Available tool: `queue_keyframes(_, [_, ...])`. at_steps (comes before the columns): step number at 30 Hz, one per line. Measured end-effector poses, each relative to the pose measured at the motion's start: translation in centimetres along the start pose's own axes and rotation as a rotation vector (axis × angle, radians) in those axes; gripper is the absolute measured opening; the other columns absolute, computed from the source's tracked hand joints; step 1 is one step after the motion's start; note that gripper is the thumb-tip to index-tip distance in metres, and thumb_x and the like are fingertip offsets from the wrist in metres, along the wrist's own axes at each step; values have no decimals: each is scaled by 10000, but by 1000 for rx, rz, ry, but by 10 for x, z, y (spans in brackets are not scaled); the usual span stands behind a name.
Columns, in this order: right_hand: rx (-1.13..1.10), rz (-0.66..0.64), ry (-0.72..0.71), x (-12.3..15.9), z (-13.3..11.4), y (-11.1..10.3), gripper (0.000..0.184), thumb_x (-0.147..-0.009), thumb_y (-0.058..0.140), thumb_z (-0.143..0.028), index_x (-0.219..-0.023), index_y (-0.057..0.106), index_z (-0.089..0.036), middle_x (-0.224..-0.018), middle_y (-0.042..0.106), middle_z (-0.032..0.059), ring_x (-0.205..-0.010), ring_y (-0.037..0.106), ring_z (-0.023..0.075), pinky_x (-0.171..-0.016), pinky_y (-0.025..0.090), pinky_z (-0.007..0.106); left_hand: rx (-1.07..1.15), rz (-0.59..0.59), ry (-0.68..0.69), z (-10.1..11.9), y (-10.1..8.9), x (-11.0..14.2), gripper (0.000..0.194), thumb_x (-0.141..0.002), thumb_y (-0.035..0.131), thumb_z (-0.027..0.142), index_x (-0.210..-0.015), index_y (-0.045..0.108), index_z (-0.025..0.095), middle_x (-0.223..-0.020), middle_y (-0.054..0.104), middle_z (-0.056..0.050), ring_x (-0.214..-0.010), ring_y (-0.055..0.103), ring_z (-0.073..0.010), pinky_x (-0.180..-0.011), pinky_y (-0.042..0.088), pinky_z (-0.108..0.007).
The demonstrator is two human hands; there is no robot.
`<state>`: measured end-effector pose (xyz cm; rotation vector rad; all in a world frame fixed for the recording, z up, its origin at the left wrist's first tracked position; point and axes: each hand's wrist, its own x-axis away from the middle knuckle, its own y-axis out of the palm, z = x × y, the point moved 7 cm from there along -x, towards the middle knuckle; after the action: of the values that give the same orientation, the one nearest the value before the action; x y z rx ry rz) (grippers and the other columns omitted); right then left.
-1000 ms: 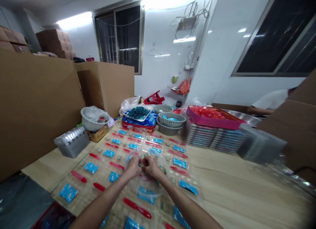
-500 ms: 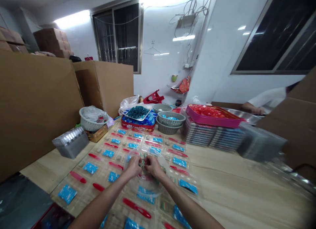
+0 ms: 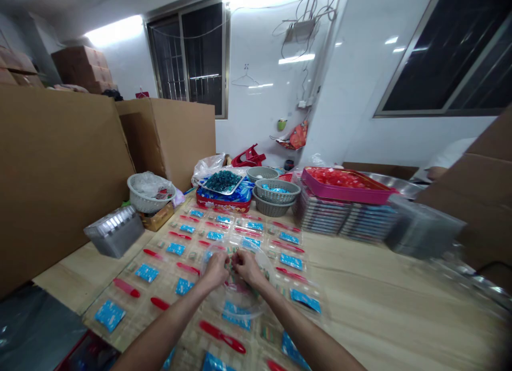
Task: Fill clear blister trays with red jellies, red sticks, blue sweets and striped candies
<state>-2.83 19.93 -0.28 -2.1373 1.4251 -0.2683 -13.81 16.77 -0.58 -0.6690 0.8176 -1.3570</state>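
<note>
My left hand (image 3: 215, 270) and my right hand (image 3: 245, 266) meet over the middle of the wooden table (image 3: 384, 312), fingers pinched together on a clear plastic bag (image 3: 239, 300) that hangs below them. A small greenish piece shows between the fingertips; I cannot make it out. Beneath the hands lie rows of clear trays (image 3: 188, 253) holding blue packets (image 3: 147, 272) and red pieces (image 3: 222, 336).
Grey baskets (image 3: 277, 191), a white basket (image 3: 149, 199), a red tin with a tray of dark blue items (image 3: 224, 183), a pink tray (image 3: 344, 192) on stacked clear trays stand at the back. Cardboard sheets (image 3: 60, 173) wall the left. Another person's arm (image 3: 436, 172) shows far right.
My hands stay together on the bag and shift only slightly. The person at far right has moved mostly behind the cardboard.
</note>
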Motion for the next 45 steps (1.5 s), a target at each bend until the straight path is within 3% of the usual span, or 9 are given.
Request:
queue_keyframes(14, [-22, -4, 7, -1, 4, 1, 129, -563, 472, -52, -583, 539, -160, -542, 520, -40, -555, 479, 107, -526, 345, 196, 62, -12, 86, 13, -3, 4, 226, -561, 522, 30, -735, 582, 160, -703, 587, -9, -686, 527, -162, -607, 365, -249])
queue_keyframes(24, [-39, -10, 15, -1, 10, 5, 133, -583, 453, -62, -587, 538, -164, -517, 501, -52, -547, 493, 106, -527, 365, 189, 56, 0, 74, 10, -1, 3, 211, -572, 514, 29, -723, 587, 157, -691, 586, -14, -684, 536, -164, -601, 364, -246])
queue_keyframes(29, [-16, -3, 10, -1, 9, 1, 143, -561, 468, -55, -602, 564, -153, -542, 531, -36, -560, 499, 116, -548, 374, 207, 71, -2, 87, 13, -3, 5, 301, -607, 494, 18, -845, 604, 163, -729, 611, -18, -685, 556, -160, -599, 372, -241])
queue_keyframes(34, [8, -31, -39, 5, -6, -4, 244, -556, 503, -41, -727, 637, -152, -658, 632, 1, -644, 566, 146, -607, 402, 223, 83, 14, 28, 7, -1, 1, 457, -650, 498, 27, -1084, 531, 167, -672, 576, 11, -623, 541, -146, -564, 359, -236])
queue_keyframes(39, [217, -125, -236, 12, -38, -4, 244, -640, 521, -83, -782, 679, -202, -806, 703, 46, -781, 615, 209, -711, 405, 285, 180, 12, 21, 4, -7, -1, 449, -595, 569, 51, -1030, 555, 162, -710, 597, -1, -660, 561, -164, -577, 383, -247])
queue_keyframes(45, [443, -311, -379, 14, -63, -1, 239, -702, 477, -111, -776, 676, -221, -853, 699, 83, -793, 625, 219, -701, 405, 288, 340, -17, 29, 13, -28, 1, 520, -505, 696, 138, -1010, 576, 163, -704, 600, 6, -662, 571, -179, -535, 397, -241])
